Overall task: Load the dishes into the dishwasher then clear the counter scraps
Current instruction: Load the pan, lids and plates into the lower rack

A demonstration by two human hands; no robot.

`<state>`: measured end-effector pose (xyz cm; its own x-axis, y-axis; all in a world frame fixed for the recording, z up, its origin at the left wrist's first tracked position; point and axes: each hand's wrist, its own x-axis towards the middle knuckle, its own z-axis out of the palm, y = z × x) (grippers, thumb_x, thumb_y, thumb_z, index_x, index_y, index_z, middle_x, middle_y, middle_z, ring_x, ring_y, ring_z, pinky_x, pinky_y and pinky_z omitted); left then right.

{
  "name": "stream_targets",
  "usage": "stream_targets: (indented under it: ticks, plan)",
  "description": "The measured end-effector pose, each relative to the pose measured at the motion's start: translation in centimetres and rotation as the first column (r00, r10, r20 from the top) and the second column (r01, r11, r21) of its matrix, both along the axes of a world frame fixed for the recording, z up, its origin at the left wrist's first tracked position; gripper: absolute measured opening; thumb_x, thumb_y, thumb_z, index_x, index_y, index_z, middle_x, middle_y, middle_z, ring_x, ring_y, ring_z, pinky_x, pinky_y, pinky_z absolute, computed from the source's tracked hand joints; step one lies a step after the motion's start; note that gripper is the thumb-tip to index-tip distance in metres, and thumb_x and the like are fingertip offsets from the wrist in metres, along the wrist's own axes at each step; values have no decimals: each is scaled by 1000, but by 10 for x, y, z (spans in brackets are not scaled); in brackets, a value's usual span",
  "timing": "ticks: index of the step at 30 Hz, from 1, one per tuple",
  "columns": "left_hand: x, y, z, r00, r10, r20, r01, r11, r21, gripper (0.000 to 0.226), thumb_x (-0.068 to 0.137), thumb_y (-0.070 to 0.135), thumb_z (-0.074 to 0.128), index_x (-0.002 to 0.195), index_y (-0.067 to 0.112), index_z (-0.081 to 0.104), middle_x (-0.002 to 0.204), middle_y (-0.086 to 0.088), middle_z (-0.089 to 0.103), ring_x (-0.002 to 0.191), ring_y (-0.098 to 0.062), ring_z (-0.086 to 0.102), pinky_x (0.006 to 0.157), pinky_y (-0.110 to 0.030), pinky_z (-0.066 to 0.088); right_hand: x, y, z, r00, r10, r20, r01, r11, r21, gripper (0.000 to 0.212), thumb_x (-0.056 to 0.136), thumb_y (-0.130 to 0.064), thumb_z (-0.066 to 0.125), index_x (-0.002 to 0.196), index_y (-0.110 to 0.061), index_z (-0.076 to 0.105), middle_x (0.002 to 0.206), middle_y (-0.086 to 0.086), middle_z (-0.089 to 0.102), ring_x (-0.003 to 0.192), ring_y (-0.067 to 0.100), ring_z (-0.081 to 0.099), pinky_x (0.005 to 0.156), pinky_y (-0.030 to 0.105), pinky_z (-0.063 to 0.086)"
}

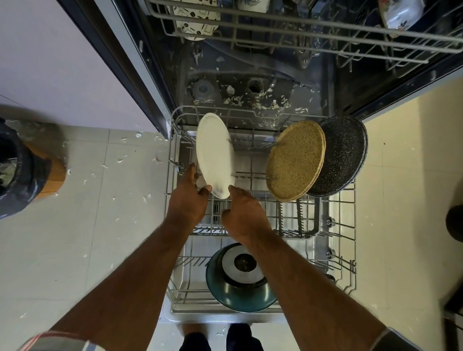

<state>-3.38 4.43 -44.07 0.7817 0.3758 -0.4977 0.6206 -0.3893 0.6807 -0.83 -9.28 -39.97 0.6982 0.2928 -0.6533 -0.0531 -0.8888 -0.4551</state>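
Beneath both hands, pulled-out grey wire lower rack (342,239) of the open dishwasher. Nearer than the wrists, upturned teal bowl-shaped pot (241,294). Right of the right hand, round black speckled pan (346,154) – against it, round tan speckled plates (294,159). Between the hands, white oval ceramic plate (214,152), upright on edge. Left hand (187,195) grasping its lower-left rim; right hand (244,213) thumb at its bottom edge – remaining fingers curled, grasp unclear.

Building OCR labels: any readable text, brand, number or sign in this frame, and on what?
None readable.
White patterned dish in the grey wire upper rack: dark dash-like marks, a pattern, not legible text.
White round plate, speckled tan plate, speckled black plate, teal bowl: no lettering visible.
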Motion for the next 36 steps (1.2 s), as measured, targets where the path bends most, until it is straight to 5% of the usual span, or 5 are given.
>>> stream_targets:
  ticks: [3, 5, 14, 23, 36]
  plan:
    - [-9, 1, 0, 998, -69, -8, 69, 994, 86, 77, 97, 24, 64, 159, 17, 19, 157, -11, 39, 132, -31, 53, 105, -48, 48, -3, 2, -3, 999, 24, 45, -23, 999, -24, 65, 91, -9, 59, 152, -10, 34, 154, 11, 38, 139, 31, 44, 109, 40, 46]
    - [-15, 2, 1, 992, -121, -40, 125, 982, 139, 82, 98, 29, 62, 160, 15, 11, 165, -12, 21, 149, -34, 28, 116, -53, 35, -3, 3, -2, 996, 67, 66, -64, 996, -56, 73, 92, -13, 59, 156, -9, 25, 160, 14, 27, 149, 33, 27, 117, 48, 37]
    - [-38, -1, 20, 945, -289, -157, 322, 905, 276, 85, 101, 54, 42, 160, 16, -4, 168, -6, -9, 154, -26, -10, 122, -49, 7, -9, 7, 15, 978, 176, 114, -156, 974, -166, 79, 93, -21, 59, 159, -12, 15, 166, 12, 14, 155, 32, 7, 124, 52, 21]
    - [-60, -3, 96, 928, -327, -180, 373, 839, 397, 79, 103, 56, 33, 160, 17, -5, 168, -3, -13, 153, -26, -14, 123, -53, 2, -23, 18, 87, 916, 349, 199, -298, 922, -246, 78, 101, -32, 51, 160, -13, 4, 168, 12, -4, 155, 33, -5, 125, 52, 8]
    - [-134, 19, 298, 964, -181, -194, 260, 787, 559, 79, 96, 67, 3, 158, 21, -14, 165, 0, -22, 150, -23, -24, 123, -52, -8, -85, 52, 269, 695, 570, 439, -492, 822, -287, 73, 105, -38, 38, 161, -12, -2, 168, 13, -11, 154, 32, -14, 124, 55, 2]
